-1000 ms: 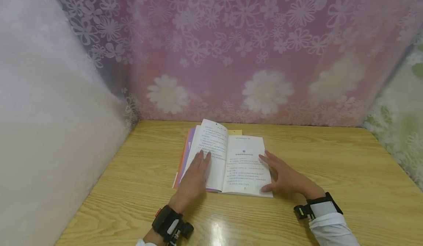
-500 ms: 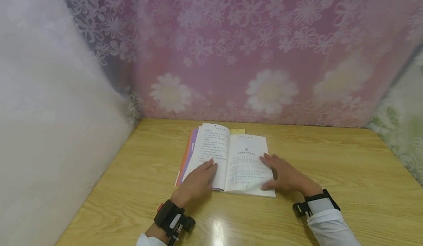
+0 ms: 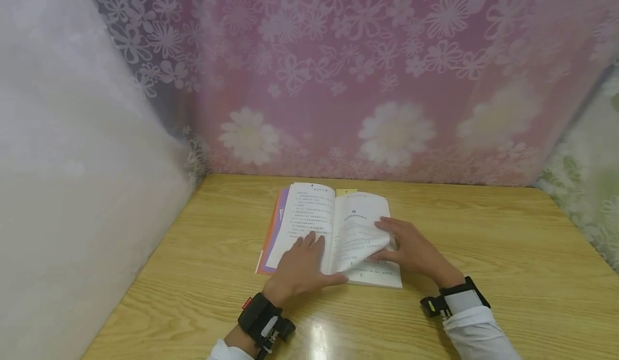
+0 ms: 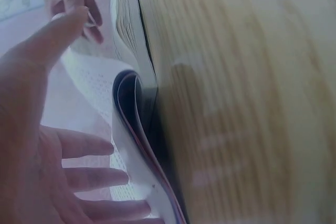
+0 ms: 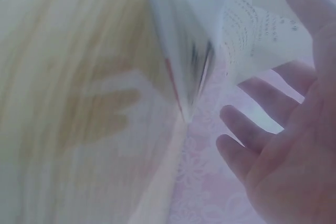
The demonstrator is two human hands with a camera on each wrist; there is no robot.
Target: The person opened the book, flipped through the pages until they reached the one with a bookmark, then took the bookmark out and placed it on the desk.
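Observation:
An open book [image 3: 309, 204] with printed white pages lies on the table. My left hand [image 3: 300, 271] rests on the lower part of its left page with fingers spread, the thumb reaching across the bottom of the spine. In the left wrist view those fingers [image 4: 94, 179] lie straight along the page, beside the curled lower edge of the book. My right hand [image 3: 418, 247] pinches the outer edge of a right-hand page [image 3: 358, 236] between thumb and fingers. That page is bent up and leftward, uncovering print on the sheet beneath. The right wrist view shows the raised page [image 5: 252, 24] at the hand.
Purple and orange cover edges [image 3: 268, 236] stick out at the book's left. A small yellow piece [image 3: 346, 192] shows behind its top edge. The wood-grain table [image 3: 483, 231] ends at a pink flowered curtain [image 3: 309, 107], with a pale sheet [image 3: 96, 188] on the left.
The left page has settled flatter. My left hand has shifted right, its thumb stretching to the spine. My right hand has moved slightly left, lifting and bending the right page's edge.

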